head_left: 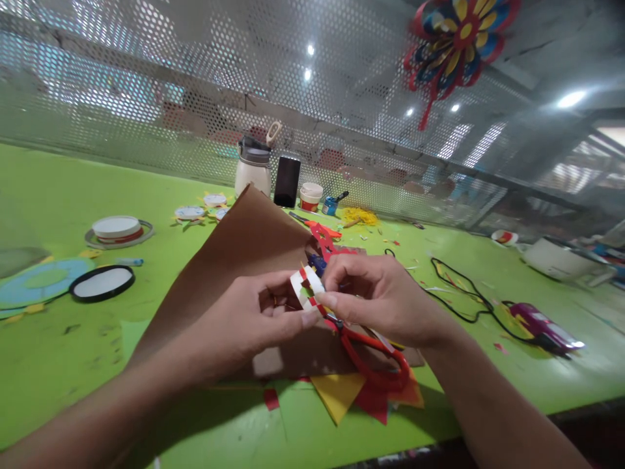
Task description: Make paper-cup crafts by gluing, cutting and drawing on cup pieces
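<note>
A small white ring (306, 288) with red and yellow bits of paper on it is gripped between the thumb and fingers of my left hand (266, 309). On the ring's right edge, my right hand (374, 296) closes in a pinch; whether a small piece also sits between those fingertips is hidden. Below my right hand lie red-handled scissors (375, 365), their blades partly covered. Brown paper (215, 286) is spread under and behind both hands. Yellow paper pieces (338, 394) and red paper pieces (374, 400) poke out near the scissors.
At the back stand a jar (252, 169), a phone (287, 182), a paper cup (310, 197) and a blue paint pot (331, 205). On the left are a round white lid (117, 229) and a black-rimmed disc (102, 284). A purple corded tool (544, 326) lies right, near a white pot (559, 257).
</note>
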### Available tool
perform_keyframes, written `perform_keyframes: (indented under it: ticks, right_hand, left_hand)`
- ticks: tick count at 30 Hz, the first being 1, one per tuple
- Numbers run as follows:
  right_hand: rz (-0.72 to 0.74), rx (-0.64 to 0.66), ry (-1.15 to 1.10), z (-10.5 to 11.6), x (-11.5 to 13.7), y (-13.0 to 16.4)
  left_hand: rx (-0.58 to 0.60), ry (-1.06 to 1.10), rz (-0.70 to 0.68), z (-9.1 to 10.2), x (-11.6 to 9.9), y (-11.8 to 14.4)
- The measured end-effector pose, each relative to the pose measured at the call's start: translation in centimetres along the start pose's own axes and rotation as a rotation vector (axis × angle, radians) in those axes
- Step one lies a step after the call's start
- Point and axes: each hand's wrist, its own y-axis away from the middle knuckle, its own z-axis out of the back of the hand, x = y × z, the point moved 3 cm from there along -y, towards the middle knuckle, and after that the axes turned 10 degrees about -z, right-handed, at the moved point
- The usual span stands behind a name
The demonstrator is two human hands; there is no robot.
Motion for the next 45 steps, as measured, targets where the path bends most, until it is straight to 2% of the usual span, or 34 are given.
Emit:
perform_keyframes:
  ticks: [5,9,12,19,27,39,45]
  right_hand:
    - [-0.101,0.129,-0.081,0.1,-0.4,0.0]
    - [-0.119,0.173,-0.076,0.2,-0.5,0.1]
    - [-0.110,0.163,-0.052,0.3,-0.3,0.2]
    - [-0.075,0.201,0.028,0.4,0.2,0.2]
    - [-0.085,0.175,0.039,0.4,0.3,0.3]
    - [-0.053,0.232,0.017,0.3,0.1,0.3]
    - [-0.017,0.151,0.218,0.3,1.1,0.8]
  left_hand:
    - [0.073,-0.038,0.023,0.2,0.1,-0.1]
    - [0.140,0.012,0.020,-0.1,0.6,0.1]
    - [0.150,0.059,0.016,-0.2,0.9,0.0]
    - [0.165,-0.006,0.027,-0.2,0.8,0.0]
    - [0.099,0.014,-0.017,-0.5,0.1,0.1]
    - [0.157,0.067,-0.006,-0.4,0.5,0.1]
    - [0.184,0.131,0.017,-0.3,0.6,0.2]
